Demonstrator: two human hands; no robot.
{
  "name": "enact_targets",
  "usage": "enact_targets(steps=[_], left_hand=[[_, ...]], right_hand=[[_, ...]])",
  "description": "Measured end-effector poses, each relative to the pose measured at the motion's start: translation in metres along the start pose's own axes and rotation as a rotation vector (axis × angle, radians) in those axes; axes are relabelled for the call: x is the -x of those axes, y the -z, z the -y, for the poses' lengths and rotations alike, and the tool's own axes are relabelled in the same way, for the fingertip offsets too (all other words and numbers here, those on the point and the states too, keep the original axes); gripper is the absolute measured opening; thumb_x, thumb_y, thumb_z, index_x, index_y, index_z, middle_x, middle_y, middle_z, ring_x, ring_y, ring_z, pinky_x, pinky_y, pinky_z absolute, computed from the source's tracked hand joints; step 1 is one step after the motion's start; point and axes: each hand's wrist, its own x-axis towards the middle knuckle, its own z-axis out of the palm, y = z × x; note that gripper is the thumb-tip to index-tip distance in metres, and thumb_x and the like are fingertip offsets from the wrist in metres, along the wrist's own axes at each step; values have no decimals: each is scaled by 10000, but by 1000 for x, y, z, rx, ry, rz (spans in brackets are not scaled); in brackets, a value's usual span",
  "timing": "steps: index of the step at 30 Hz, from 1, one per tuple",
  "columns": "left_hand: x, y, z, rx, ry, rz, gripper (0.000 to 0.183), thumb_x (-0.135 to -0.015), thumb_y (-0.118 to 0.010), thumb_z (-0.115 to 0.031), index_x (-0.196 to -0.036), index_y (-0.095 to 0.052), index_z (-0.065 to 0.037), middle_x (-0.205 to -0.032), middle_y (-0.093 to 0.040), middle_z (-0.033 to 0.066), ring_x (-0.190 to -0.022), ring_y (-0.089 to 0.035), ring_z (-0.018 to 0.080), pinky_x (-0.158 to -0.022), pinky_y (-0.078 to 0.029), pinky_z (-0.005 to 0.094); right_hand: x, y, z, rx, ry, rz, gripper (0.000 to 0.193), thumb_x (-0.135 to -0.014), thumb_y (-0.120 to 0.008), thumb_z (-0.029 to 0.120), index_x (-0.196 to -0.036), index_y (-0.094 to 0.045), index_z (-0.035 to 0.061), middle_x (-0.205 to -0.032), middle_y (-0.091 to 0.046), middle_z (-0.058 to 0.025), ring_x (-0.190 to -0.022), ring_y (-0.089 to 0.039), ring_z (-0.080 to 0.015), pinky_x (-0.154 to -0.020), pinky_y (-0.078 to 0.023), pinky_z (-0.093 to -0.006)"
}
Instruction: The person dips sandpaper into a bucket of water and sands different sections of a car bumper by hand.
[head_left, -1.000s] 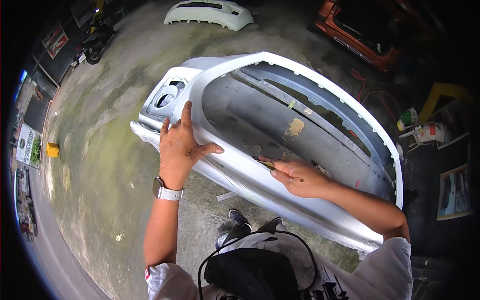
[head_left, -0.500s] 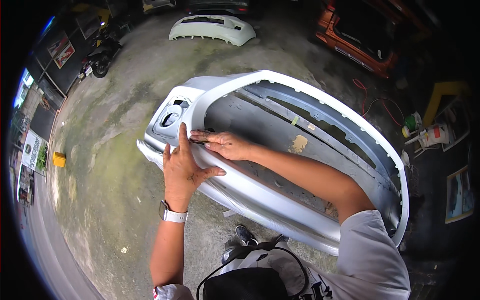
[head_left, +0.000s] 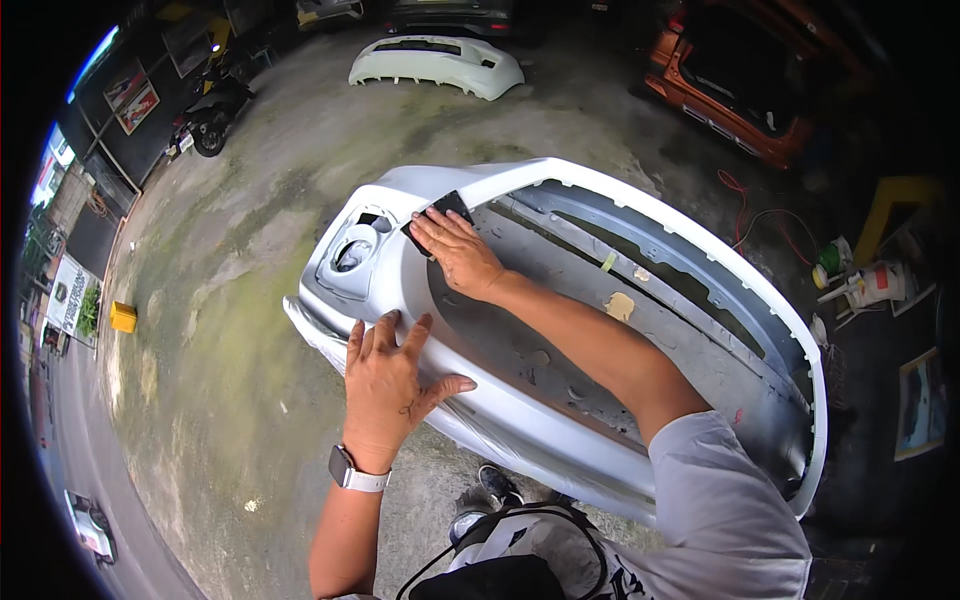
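Observation:
A pale silver-white car bumper [head_left: 540, 378] lies before me, with a round opening [head_left: 353, 250] at its left end. My left hand [head_left: 385, 375] rests on the bumper's near left part, fingers spread and flat, holding nothing. My right hand [head_left: 458, 255] presses a black sheet of sandpaper [head_left: 450, 206] onto the inner edge of the frame, beside the round opening. The fingers lie over the sheet, hiding its middle; its corners show on both sides. Clear plastic film [head_left: 500, 440] clings along the bumper's near lower side.
Another pale bumper [head_left: 435, 68] lies on the concrete floor [head_left: 230, 350] farther off. An orange vehicle [head_left: 720, 90] stands at the far right, near a red hose [head_left: 740, 205] and white containers [head_left: 870, 285]. On the left are a motorcycle [head_left: 210, 115] and a yellow box [head_left: 123, 317].
My right hand has moved away and up along the frame's inner edge, and the black sandpaper now lies spread under it. My left hand has shifted slightly toward me along the bumper.

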Motion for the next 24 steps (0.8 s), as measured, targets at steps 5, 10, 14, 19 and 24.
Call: enact_targets(steps=[5, 10, 14, 19, 24], left_hand=[[9, 10, 3, 10, 20, -5, 878, -765, -723, -725, -1361, -659, -83, -1188, -649, 211, -1152, -640, 386, -1133, -404, 575], [3, 4, 0, -1, -54, -30, 845, -788, -717, -712, -1339, -667, -74, -1187, -638, 201, -1128, -632, 397, -1127, -398, 565], [-2, 10, -1, 20, -37, 20, 838, -764, -737, -702, -1314, -682, -73, -1176, -635, 196, -1131, -624, 411, -1114, -404, 569], [1, 9, -1, 30, 6, 5, 850, -761, -723, -710, -1314, -688, -66, -1170, -643, 190, -1127, -634, 380, -1116, -405, 574], [3, 11, 2, 16, 0, -1, 850, -764, -712, -719, -1307, -692, -66, -1152, -647, 190, -1099, -645, 376, -1110, -412, 570]], right_hand=[[3, 9, -45, 296, 20, 6, 742, -901, -629, 81, -1603, -404, 161, -1676, -374, -26, -1570, -289, -227, -1303, -203, -422], [50, 34, -120, 351, -235, -222, 758, -895, -590, 23, -1616, -383, 139, -1675, -373, -66, -1558, -313, -294, -1286, -217, -484], [44, 13, -110, 296, -309, -382, 748, -905, -573, 11, -1619, -384, 133, -1673, -380, -88, -1548, -331, -330, -1276, -217, -514], [10, -8, -23, 89, -19, -155, 656, -906, -595, 37, -1548, -503, 133, -1626, -457, -67, -1540, -356, -281, -1289, -221, -486], [33, 27, -83, 383, -64, -86, 712, -871, -631, 90, -1563, -480, 167, -1647, -423, 5, -1551, -323, -236, -1298, -190, -483]])
